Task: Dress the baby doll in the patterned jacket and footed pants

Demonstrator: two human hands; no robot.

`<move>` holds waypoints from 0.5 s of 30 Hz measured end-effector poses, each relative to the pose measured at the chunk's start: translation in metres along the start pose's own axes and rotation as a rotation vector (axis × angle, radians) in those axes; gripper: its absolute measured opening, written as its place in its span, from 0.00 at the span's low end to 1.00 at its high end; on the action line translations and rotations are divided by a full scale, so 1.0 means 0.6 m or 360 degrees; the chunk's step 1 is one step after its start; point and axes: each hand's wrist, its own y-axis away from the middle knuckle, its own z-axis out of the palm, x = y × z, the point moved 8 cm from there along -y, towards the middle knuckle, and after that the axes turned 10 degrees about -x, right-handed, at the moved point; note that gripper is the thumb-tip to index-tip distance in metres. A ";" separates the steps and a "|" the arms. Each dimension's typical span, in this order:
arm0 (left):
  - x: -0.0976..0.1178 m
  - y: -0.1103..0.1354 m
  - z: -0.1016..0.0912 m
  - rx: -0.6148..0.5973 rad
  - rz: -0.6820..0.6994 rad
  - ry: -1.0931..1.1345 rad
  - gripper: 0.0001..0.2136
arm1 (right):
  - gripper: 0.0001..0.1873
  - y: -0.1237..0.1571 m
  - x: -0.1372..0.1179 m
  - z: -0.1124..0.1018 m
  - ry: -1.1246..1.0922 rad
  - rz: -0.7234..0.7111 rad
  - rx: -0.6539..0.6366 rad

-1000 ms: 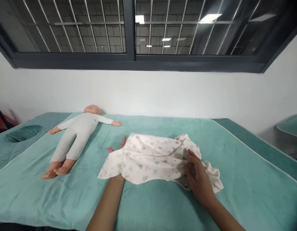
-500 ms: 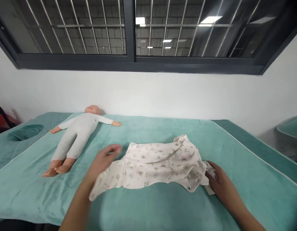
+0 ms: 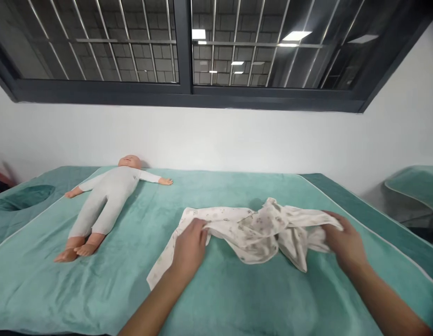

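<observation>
A white baby garment [image 3: 258,233] printed with small figures lies crumpled on the green cover, partly lifted between my hands. My left hand [image 3: 191,242] pinches its near edge toward the left, and one sleeve-like part spreads out under and beyond that wrist. At the other end, my right hand [image 3: 345,240] grips a bunched, stretched-out part of the cloth. The fingertips of the right hand are partly hidden by fabric. A baby doll [image 3: 111,196] in a white suit lies on its back to the left, apart from both hands.
The green plush cover [image 3: 230,298] drapes the bed, with a round hole [image 3: 27,197] at its left end. Behind it rises a white wall [image 3: 216,140] below a dark-framed, barred window [image 3: 188,95]. Another green-covered surface [image 3: 415,184] stands at the right.
My left hand has moved right and taken hold of the garment's near edge. My right hand has risen rightward, pulling its end out, and the cloth is more bunched. The view has shifted slightly.
</observation>
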 end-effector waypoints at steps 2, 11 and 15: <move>0.003 -0.008 -0.049 0.0117 -0.0072 0.0289 0.10 | 0.27 -0.015 0.033 -0.050 0.0050 0.0068 0.0068; 0.141 -0.038 -0.112 -0.0119 0.0079 0.0461 0.09 | 0.24 0.191 -0.236 0.094 0.0361 -0.1143 -0.0251; 0.193 -0.020 -0.119 -0.0280 0.0266 0.0196 0.09 | 0.21 0.268 -0.366 0.172 -0.0042 -0.1252 -0.0601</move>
